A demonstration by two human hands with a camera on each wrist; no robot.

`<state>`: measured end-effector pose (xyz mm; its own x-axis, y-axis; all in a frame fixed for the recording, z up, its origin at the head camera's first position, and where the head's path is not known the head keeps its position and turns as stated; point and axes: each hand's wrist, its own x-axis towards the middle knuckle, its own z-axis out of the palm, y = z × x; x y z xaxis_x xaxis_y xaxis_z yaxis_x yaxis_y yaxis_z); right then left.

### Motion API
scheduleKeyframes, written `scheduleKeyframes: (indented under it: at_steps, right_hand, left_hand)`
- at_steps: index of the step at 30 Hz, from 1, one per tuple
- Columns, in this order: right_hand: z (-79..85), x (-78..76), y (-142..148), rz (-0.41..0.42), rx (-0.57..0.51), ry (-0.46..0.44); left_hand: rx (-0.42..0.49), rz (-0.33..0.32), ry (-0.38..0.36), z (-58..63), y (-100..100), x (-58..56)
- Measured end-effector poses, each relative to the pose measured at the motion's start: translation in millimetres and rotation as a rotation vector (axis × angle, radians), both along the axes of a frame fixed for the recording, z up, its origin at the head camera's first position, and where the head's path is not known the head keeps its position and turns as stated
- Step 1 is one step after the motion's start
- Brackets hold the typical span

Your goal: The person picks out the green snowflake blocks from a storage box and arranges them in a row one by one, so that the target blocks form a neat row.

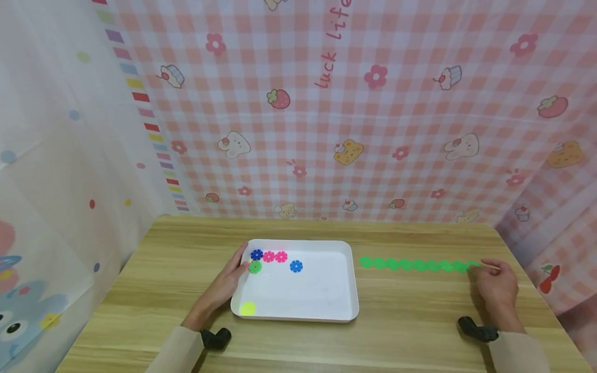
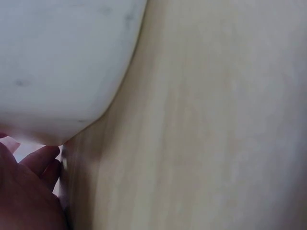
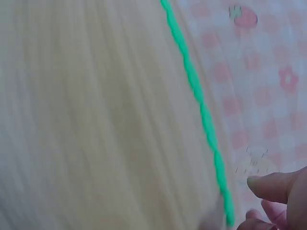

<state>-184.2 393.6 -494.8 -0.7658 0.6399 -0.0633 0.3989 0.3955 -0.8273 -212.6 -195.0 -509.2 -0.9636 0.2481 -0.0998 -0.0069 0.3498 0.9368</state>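
My left hand point(image 1: 228, 280) grips the left rim of a white tray point(image 1: 310, 305), with fingertips at its wall. Inside the tray lie a dark blue snowflake disc point(image 1: 256, 255), two pink discs point(image 1: 275, 257), a green disc point(image 1: 254, 267), a lighter blue disc point(image 1: 296, 266) and a yellow disc point(image 1: 248, 309). Right of the tray stretches a straight chain of green snowflake discs point(image 1: 407, 264), seen edge-on in the right wrist view. At its right end my right hand point(image 1: 498, 285) pinches the last disc, partly hiding it; one finger point(image 3: 271, 184) sticks out apart from the chain.
The tray and chain are over a wooden table point(image 1: 396, 342). Behind it hangs a pink checked cloth point(image 1: 317, 129), close to the table's back edge. A pale dotted cloth point(image 1: 70, 155) hangs on the left. Both wrists wear black mounts point(image 1: 216, 339).
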Motion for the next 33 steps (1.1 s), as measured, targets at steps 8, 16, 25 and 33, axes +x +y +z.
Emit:
scheduleKeyframes:
  at_steps: [8, 16, 25, 33]
  right_hand:
    - [17.5, -4.3, -41, 0.137, -0.001, -0.014]
    - [48.2, -10.0, -96, 0.324, -0.031, -0.009]
    - [63.4, -12.5, -164, 0.462, -0.107, 0.048]
    - [60.9, -20.9, -224, 0.567, -0.182, 0.092]
  left_hand:
    - [-0.002, -0.006, 0.002, -1.6, -1, -1.2]
    - [0.003, -0.001, -0.003, -0.2, -1, -0.8]
    - [0.007, -0.019, -0.005, 2.5, 1, -0.6]
    - [0.005, -0.004, -0.006, -0.7, -1, -1.0]
